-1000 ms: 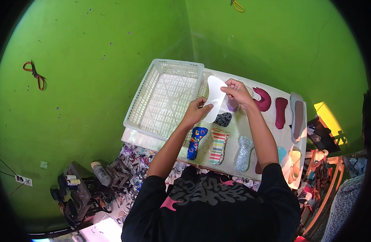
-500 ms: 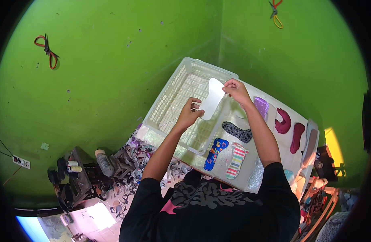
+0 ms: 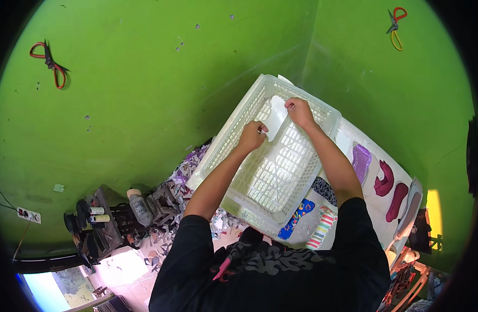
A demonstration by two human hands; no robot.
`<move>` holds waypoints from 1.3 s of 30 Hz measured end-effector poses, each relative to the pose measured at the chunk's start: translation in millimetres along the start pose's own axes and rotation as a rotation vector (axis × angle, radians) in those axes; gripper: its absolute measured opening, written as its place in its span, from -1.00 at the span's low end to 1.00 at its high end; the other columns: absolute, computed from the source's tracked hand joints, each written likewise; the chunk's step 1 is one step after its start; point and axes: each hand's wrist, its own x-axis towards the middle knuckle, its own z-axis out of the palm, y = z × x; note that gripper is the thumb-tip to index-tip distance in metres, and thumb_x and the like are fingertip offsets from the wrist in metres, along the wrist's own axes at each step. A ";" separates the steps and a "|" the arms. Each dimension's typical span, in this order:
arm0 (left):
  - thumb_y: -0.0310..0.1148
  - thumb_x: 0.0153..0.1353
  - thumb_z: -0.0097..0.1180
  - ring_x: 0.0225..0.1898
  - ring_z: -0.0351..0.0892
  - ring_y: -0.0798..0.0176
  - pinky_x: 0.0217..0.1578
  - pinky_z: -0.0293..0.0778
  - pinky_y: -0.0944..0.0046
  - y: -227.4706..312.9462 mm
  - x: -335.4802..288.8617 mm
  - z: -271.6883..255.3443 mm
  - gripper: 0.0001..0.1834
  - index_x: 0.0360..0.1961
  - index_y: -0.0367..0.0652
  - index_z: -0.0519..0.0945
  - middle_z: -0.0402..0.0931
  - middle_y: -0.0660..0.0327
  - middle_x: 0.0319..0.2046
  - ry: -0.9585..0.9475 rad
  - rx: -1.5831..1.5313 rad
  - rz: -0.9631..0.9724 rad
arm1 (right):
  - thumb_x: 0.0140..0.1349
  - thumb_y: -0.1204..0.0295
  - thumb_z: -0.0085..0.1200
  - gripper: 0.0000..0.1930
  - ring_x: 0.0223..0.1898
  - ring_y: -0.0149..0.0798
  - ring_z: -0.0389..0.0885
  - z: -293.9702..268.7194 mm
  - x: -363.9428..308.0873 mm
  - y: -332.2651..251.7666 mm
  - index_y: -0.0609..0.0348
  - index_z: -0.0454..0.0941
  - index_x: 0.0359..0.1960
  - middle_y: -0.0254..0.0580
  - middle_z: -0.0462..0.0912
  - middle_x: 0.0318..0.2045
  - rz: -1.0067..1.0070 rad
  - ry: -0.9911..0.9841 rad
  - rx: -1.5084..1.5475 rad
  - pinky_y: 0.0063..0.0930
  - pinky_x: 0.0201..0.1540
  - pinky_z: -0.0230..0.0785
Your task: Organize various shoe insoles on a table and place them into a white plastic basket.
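Note:
A flat white insole-shaped piece (image 3: 276,118) is held inside the outline of a white plastic basket (image 3: 328,108). My left hand (image 3: 252,136) pinches its lower left edge. At its upper right edge, the fingers of my right hand (image 3: 300,112) are closed on it. Whether the piece touches the basket floor, I cannot tell. The basket's near right side partly covers a blue patterned insole-shaped piece (image 3: 297,218) and a black-and-grey patterned one (image 3: 323,188). Beside them lies a striped piece (image 3: 322,229), partly hidden by my sleeve.
Purple (image 3: 361,162) and maroon pieces (image 3: 397,202) lie on the white table (image 3: 374,195) at right. Fabric scraps (image 3: 189,164) heap at the table's left. A dark stand with thread spools (image 3: 97,214) is farther left. Scissors (image 3: 49,63) hang on the green wall.
Both hands have brought the white insole-shaped piece lower, deeper over the basket. The basket now overlaps more of the patterned pieces at its right. My view has shifted slightly.

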 end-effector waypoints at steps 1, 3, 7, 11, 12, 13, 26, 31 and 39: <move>-0.59 -0.10 0.11 -0.23 0.57 0.01 -0.17 0.47 0.19 -5.9 5.7 2.6 -0.83 -0.41 -0.26 0.62 0.55 -0.02 -0.35 0.002 0.031 -0.010 | 0.04 0.65 0.03 -0.87 -0.39 -0.20 0.61 5.5 4.3 3.8 0.23 0.60 -0.40 -0.08 0.63 -0.39 0.004 -0.007 0.002 -0.41 -0.25 0.46; -0.58 -0.10 0.12 -0.18 0.55 -0.02 -0.13 0.46 0.17 -17.3 14.3 9.5 -0.82 -0.38 -0.26 0.62 0.52 -0.04 -0.29 0.002 0.051 -0.030 | 0.01 0.64 0.03 -0.85 -0.30 -0.05 0.62 16.6 10.7 11.0 0.21 0.61 -0.38 -0.03 0.63 -0.35 -0.002 -0.027 -0.106 -0.33 -0.18 0.45; -0.56 -0.09 0.16 -0.21 0.58 0.00 -0.13 0.50 0.18 -32.3 24.2 24.1 -0.72 -0.26 -0.29 0.61 0.48 -0.07 -0.18 0.062 0.186 -0.013 | -0.01 0.61 0.05 -0.82 -0.17 0.02 0.58 34.0 19.3 19.7 0.20 0.62 -0.34 0.00 0.61 -0.27 0.043 -0.095 -0.186 -0.28 -0.08 0.42; -0.54 -0.09 0.18 -0.13 0.53 -0.08 -0.06 0.46 0.14 -39.1 29.0 29.7 -0.65 -0.18 -0.31 0.59 0.44 -0.10 -0.12 0.064 0.219 -0.060 | 0.00 0.57 0.04 -0.73 -0.06 0.05 0.53 43.8 25.3 21.7 0.20 0.61 -0.22 0.02 0.54 -0.11 0.100 -0.209 -0.289 -0.20 0.05 0.36; -0.53 -0.09 0.19 -0.10 0.52 -0.10 -0.03 0.44 0.13 -39.4 29.7 30.2 -0.63 -0.16 -0.31 0.58 0.43 -0.10 -0.11 0.055 0.200 -0.096 | 0.00 0.57 0.03 -0.70 -0.05 0.05 0.52 45.2 26.2 21.2 0.21 0.59 -0.17 0.01 0.52 -0.08 0.106 -0.239 -0.317 -0.20 0.06 0.36; -0.52 -0.09 0.19 -0.07 0.50 -0.11 -0.01 0.43 0.12 -41.2 30.9 30.3 -0.61 -0.14 -0.32 0.57 0.43 -0.11 -0.10 0.048 0.182 -0.131 | 0.00 0.57 0.03 -0.70 -0.05 0.05 0.52 46.7 27.4 20.9 0.21 0.59 -0.17 0.01 0.52 -0.08 0.108 -0.238 -0.314 -0.20 0.06 0.36; -0.39 -0.04 0.18 -0.11 0.52 -0.10 -0.08 0.48 0.02 -29.4 27.7 29.1 -0.57 -0.09 -0.31 0.52 0.34 -0.08 -0.02 -0.095 0.441 -0.187 | 0.02 0.53 0.01 -0.62 0.04 0.00 0.45 55.6 27.2 24.3 0.21 0.53 -0.05 -0.03 0.43 0.03 0.119 -0.297 -0.435 -0.18 0.10 0.35; -0.39 -0.07 0.14 -0.17 0.56 -0.07 -0.22 0.52 -0.10 -24.7 24.0 39.3 -0.60 -0.12 -0.26 0.51 0.34 -0.02 -0.02 -0.136 0.738 0.009 | 0.02 0.48 0.07 -0.52 0.14 -0.04 0.38 61.7 29.0 13.6 0.14 0.46 0.07 -0.08 0.36 0.15 0.005 -0.413 -0.497 -0.23 0.14 0.32; -0.33 -0.02 0.11 -0.14 0.58 -0.08 -0.17 0.52 -0.01 -38.4 21.9 33.8 -0.46 0.07 -0.15 0.44 0.30 0.01 0.11 -0.309 0.713 -0.052 | 0.02 0.43 0.13 -0.39 0.23 -0.07 0.26 64.6 13.7 15.1 0.10 0.33 0.19 -0.16 0.21 0.28 -0.003 -0.498 -0.553 -0.22 0.20 0.28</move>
